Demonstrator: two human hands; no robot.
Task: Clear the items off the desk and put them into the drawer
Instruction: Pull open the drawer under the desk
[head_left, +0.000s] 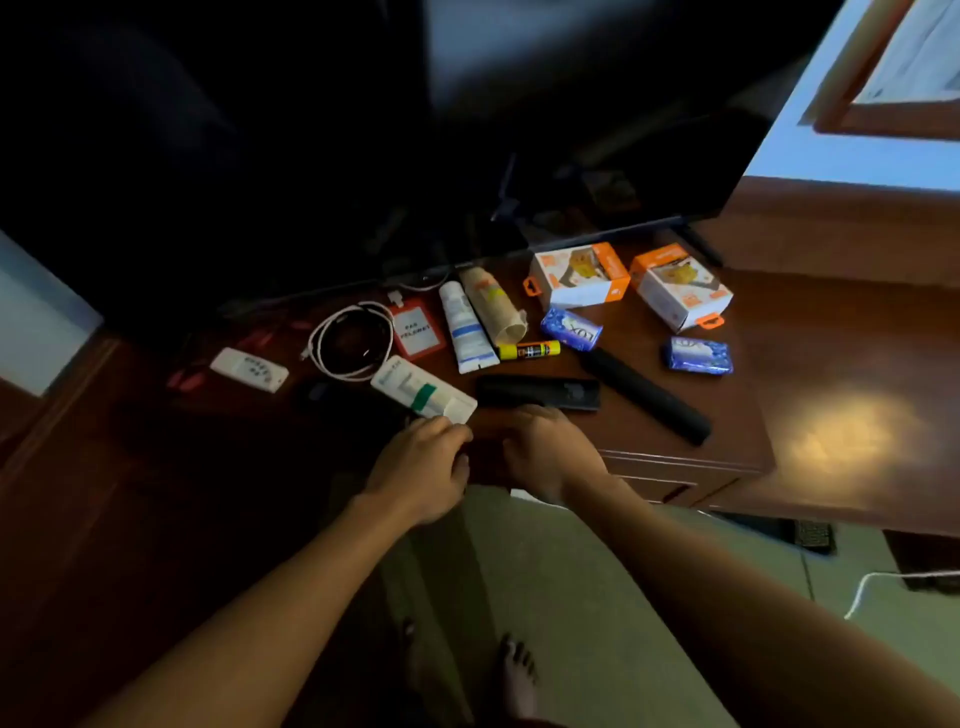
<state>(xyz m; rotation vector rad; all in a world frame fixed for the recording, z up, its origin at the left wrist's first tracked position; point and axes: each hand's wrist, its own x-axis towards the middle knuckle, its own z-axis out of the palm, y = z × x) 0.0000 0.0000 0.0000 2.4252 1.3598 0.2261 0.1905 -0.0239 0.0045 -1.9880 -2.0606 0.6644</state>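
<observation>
Desk (675, 441) items lie scattered at the frame's centre; my two hands sit at its near edge, the drawer apparently still closed.

My left hand (423, 467) has curled fingers touching the corner of a white-and-green box (423, 387); whether I pinch it, I cannot tell. My right hand (550, 454) curls downward over the desk edge just below a black remote (537, 393), perhaps at the drawer front (670, 486), holding nothing visible. A coiled white cable (350, 340), tubes, soaps and orange boxes lie above. Clearing has barely begun; next I likely need the drawer pulled open.
</observation>
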